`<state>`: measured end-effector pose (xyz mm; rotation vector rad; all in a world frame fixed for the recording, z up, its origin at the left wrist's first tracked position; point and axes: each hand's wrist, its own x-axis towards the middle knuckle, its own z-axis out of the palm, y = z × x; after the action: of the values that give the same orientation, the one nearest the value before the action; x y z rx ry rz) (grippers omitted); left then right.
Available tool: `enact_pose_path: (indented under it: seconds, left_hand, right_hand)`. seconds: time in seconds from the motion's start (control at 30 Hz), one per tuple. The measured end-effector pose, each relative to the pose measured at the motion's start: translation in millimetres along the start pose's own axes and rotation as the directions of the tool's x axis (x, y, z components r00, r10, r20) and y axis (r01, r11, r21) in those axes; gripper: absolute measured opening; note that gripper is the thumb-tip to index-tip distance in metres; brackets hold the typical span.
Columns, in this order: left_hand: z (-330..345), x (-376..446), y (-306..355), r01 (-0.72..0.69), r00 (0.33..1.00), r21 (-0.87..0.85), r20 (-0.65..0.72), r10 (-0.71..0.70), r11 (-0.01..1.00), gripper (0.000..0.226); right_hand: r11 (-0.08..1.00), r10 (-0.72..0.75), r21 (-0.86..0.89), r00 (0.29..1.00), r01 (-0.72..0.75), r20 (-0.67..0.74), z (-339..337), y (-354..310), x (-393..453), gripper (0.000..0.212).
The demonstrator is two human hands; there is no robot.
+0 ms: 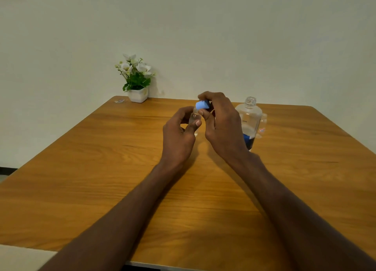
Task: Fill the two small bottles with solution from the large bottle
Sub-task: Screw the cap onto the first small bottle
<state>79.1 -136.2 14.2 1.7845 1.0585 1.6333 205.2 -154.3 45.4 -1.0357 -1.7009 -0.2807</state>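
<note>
Above wooden surface (101, 179), left fingers (196, 123) pinched small clear bottle (194, 118); right fingers (203, 112) pinched blue cap (202, 104). Best: seat cap square, twist gently.

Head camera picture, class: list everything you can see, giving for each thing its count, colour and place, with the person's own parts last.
Table: one, orange-brown wood, fills the lower frame.
Flower pot: one, white with white flowers and green leaves, far left edge by the wall.
Large bottle: one, clear with a blue label, cap off, standing right of the hands.
Small bottle: one, clear, held above the table centre.
Second small bottle: one, clear, standing behind the large bottle.
Cap: one, light blue, at the held bottle's mouth.
Left hand: grips the small bottle.
Right hand: pinches the cap.
</note>
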Motion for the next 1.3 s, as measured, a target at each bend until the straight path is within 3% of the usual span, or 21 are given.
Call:
enact_pose_path:
  seconds: [0.33,1.07,1.3]
  left_hand:
    - [-3,3,-3,0.062,0.998,-0.065,-0.029,-0.064,0.996,0.028]
    - [-8,2,-1,0.081,0.996,-0.087,0.045,-0.078,0.993,0.033]
    - [-7,1,0,0.072,0.996,-0.11,0.06,-0.066,0.991,0.032]
  right_hand:
    - [0.999,0.007,-0.042,0.999,-0.006,0.042,5,-3,-4,0.047]
    - [0.995,0.1,-0.009,0.99,-0.099,0.095,0,-9,-2,0.038]
    - [0.982,0.183,0.028,0.982,-0.184,0.049,-1,-6,-1,0.031]
